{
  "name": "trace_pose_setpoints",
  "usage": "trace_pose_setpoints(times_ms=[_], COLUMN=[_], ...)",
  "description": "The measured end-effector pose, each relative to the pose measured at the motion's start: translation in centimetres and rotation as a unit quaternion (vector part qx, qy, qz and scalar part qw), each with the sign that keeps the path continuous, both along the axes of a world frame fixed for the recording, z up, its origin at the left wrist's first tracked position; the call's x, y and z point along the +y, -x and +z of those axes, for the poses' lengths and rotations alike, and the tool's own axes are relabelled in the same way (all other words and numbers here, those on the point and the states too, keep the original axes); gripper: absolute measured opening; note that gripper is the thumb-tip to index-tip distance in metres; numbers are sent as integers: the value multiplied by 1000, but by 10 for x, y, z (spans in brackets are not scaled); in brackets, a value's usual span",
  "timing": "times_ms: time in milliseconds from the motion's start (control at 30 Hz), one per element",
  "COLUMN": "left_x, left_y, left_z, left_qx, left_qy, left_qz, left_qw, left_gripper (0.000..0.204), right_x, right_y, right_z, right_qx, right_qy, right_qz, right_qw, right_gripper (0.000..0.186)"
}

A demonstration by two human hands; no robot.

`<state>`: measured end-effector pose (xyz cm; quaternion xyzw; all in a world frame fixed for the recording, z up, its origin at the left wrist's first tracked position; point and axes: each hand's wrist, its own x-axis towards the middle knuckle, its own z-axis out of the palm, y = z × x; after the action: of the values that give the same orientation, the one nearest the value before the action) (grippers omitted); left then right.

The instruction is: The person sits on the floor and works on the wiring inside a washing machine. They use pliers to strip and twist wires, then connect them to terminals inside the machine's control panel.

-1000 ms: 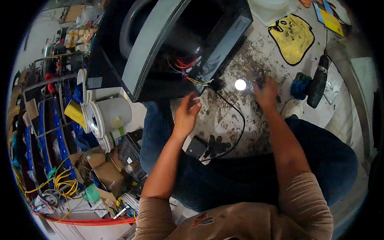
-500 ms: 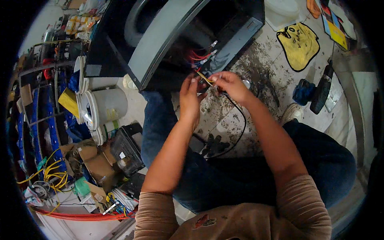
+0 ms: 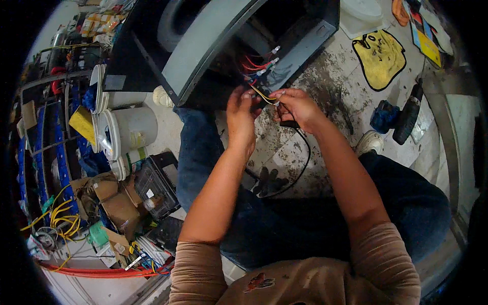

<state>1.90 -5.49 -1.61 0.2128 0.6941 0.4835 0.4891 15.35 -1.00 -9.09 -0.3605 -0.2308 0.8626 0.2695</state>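
A dark metal housing (image 3: 305,53) with a grey curved panel (image 3: 203,43) lies open in front of me. Red wires (image 3: 252,64) with pale end connectors come out of its opening. From the same spot a thin yellow wire (image 3: 263,95) runs to my right hand (image 3: 300,109), which pinches its end between thumb and fingers. A black cable (image 3: 309,155) hangs in a loop from beneath that hand. My left hand (image 3: 241,118) is at the wire's left side, fingers curled and thumb against them; what is between them is too small to make out.
Dirt covers the tiles around a dark glove (image 3: 271,182). On the right are a yellow cloth (image 3: 380,58) and a black-handled tool (image 3: 408,114). White buckets (image 3: 134,127), a black case (image 3: 160,185), cardboard (image 3: 119,208) and yellow cables (image 3: 65,218) crowd the left.
My right hand has turned slightly, its fingers now drawn in around the wire end. The left fingers have shifted a little away from the yellow wire. The view has moved slightly.
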Motion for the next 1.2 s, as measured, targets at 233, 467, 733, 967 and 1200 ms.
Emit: trace_pose_setpoints(times_ms=[233,467,733,967,1200], left_x=[-10,-9,-6,0,3], left_y=[2,4,-7,-12,-16], left_z=[-20,-26,-31,-34,-30], left_qx=[127,174,243,199,211], left_qy=[-59,-72,-46,-38,-68], left_qz=[-58,-131,-254,-279,-234], left_qw=[988,973,935,939,947], left_gripper=[49,58,73,77,64], right_x=[-16,-25,-26,-30,-18], right_y=[16,25,23,28,17], right_z=[-19,-21,-36,-30,-27], right_qx=[-74,-97,-68,-60,-77], right_qy=[14,28,47,39,9], right_qz=[-18,-51,-126,-148,-262], right_qw=[997,994,989,986,962], right_gripper=[17,15,13,13,12])
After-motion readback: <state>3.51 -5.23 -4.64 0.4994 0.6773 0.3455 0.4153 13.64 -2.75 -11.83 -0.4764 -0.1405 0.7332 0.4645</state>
